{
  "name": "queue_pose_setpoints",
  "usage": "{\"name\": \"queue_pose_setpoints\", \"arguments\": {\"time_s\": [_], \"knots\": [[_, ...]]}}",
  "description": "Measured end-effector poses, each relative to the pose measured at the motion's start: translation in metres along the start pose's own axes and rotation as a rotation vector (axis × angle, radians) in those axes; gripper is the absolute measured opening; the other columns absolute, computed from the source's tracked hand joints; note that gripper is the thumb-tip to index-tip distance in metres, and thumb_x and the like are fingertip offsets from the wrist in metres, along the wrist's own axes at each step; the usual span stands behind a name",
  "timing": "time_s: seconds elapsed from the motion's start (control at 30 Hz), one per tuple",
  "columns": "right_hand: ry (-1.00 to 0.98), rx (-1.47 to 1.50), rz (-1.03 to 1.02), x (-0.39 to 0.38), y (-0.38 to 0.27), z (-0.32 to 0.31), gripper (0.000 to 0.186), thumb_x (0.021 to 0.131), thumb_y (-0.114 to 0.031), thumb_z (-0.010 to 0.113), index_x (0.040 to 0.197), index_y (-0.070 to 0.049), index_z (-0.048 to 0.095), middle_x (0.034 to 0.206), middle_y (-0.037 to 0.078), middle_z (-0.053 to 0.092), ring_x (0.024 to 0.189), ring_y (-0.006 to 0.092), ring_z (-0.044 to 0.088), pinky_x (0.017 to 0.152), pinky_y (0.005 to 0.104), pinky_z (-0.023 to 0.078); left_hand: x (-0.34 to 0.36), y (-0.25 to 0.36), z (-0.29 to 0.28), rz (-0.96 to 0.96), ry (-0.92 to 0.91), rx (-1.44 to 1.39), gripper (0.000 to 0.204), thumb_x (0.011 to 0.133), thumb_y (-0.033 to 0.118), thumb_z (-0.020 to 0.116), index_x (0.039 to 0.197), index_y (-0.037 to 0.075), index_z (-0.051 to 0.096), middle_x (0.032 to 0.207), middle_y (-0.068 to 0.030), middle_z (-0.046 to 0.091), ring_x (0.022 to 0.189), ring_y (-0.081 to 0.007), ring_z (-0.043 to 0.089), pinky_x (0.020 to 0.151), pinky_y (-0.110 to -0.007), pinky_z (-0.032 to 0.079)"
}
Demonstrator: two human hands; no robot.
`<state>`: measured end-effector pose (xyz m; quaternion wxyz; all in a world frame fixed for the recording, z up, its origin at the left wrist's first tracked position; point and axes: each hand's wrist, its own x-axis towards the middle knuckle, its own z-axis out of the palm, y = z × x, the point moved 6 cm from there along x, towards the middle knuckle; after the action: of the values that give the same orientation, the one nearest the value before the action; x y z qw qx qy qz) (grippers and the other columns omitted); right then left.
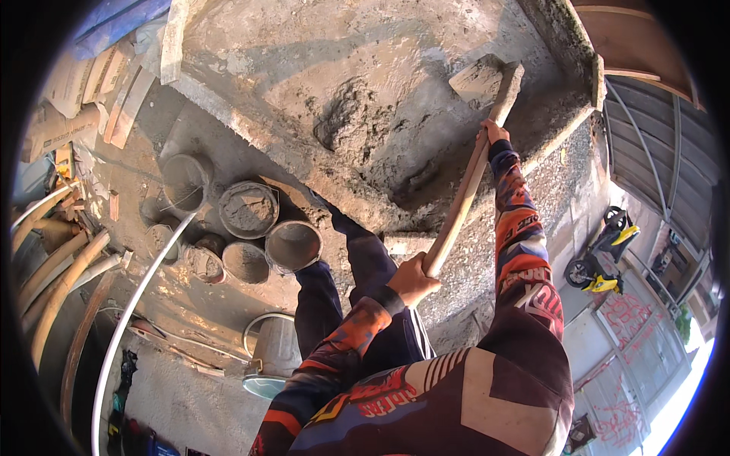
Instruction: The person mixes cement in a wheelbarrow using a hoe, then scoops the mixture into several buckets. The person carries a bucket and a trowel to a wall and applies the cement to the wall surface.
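Observation:
Both of my hands grip the long wooden handle of a mortar-caked hoe (pixel 461 201). Low on the handle, close to my body, my left hand (pixel 414 281) is wrapped round its end. Farther up, near the head, my right hand (pixel 496 131) is closed on it with the arm stretched out. The hoe's flat blade (pixel 479 80) rests in or just above the grey mix at the right of a large mixing trough (pixel 228 114); contact is not clear. A rough heap of wet mortar (pixel 353 118) lies in the trough's middle.
Several buckets, one filled with grey mix (pixel 249 210), stand left of my legs. A pail (pixel 275 346) is behind them. A white pipe (pixel 137 304) crosses the left side, near stacked wood (pixel 65 281). A yellow-black motorbike (pixel 604 251) stands at right.

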<state>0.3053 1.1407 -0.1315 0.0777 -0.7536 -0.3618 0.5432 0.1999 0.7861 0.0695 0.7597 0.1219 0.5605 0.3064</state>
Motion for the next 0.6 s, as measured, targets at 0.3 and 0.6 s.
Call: {"name": "queue_pose_setpoints", "arguments": {"time_s": [0.3, 0.6], "knots": [[-0.122, -0.202, 0.324, 0.018, 0.141, -0.008, 0.01, 0.069, -0.008, 0.056, 0.071, 0.002, 0.053, 0.055, 0.013, 0.052, 0.047, 0.0265, 0.055, 0.045, 0.0398, 0.051, -0.042, -0.012, 0.026, -0.326, -0.086, -0.171, 0.029, 0.064, 0.011, 0.062, 0.087, -0.003, 0.051, 0.063, -0.0076, 0.055, 0.05, -0.0132, 0.051, 0.048, -0.028, 0.041], [-0.309, -0.377, 0.466, -0.092, 0.198, 0.098, 0.018, 0.064, -0.009, 0.06, 0.074, 0.005, 0.055, 0.063, 0.015, 0.059, 0.049, 0.0262, 0.059, 0.049, 0.0375, 0.051, -0.157, 0.019, -0.023, -0.42, 0.1, -0.04, 0.038, 0.064, 0.024, 0.065, 0.086, -0.004, 0.051, 0.074, -0.0177, 0.058, 0.069, -0.0262, 0.058, 0.062, -0.035, 0.044]]}}
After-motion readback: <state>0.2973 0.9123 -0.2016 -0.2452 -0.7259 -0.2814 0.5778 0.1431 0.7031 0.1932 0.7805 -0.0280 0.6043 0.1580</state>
